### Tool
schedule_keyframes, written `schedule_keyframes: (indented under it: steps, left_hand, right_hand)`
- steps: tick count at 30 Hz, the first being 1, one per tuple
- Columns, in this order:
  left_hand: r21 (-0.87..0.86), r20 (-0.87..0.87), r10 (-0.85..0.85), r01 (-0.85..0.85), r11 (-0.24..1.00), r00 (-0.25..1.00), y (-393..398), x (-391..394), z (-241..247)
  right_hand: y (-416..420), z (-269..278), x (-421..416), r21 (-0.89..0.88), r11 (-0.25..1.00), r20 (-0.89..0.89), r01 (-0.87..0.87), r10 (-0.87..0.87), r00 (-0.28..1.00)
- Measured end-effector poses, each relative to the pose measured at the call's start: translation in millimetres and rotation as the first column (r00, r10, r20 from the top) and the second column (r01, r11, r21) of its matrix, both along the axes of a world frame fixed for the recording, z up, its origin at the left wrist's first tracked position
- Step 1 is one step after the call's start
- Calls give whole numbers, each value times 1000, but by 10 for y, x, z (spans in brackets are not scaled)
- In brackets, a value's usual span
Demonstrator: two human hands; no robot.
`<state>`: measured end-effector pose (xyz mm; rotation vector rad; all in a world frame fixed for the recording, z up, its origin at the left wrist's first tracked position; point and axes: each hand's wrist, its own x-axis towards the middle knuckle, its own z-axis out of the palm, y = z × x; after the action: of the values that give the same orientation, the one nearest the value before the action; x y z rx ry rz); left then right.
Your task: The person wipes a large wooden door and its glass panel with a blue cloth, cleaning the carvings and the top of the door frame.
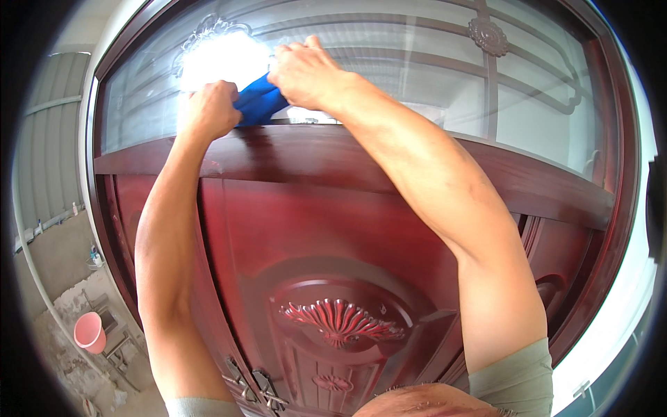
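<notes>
Both arms reach up to the glass transom window (365, 73) above a dark red carved door (323, 224). A blue cloth (260, 102) is stretched between my two hands, just above the wooden crossbar (307, 148). My left hand (213, 109) grips its lower left end with curled fingers. My right hand (302, 73) holds its upper right end, partly hiding it. A bright glare covers the glass behind the hands. Whether the cloth touches the glass, I cannot tell.
Metal grille bars with a rosette (488, 36) show behind the glass. Door handles (266, 388) are low on the door. At the left are a pink basin (89, 332) on a stand, a pale pipe (39, 289) and small bottles (96, 256) on a wall holder.
</notes>
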<state>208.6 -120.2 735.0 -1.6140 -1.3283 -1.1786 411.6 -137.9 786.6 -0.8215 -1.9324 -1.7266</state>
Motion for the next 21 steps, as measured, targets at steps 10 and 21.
schedule_keyframes:
  steps: [10,21]
  left_hand:
    - [392,104,-142,91,915,984,437,36,424]
    - [625,-34,-208,184,759,977,254,1437,1169]
  right_hand:
    - [-12,427,-96,229,966,-133,120,-91,987]
    - [-469,1052,1353,478,864,-292,156,-11,956]
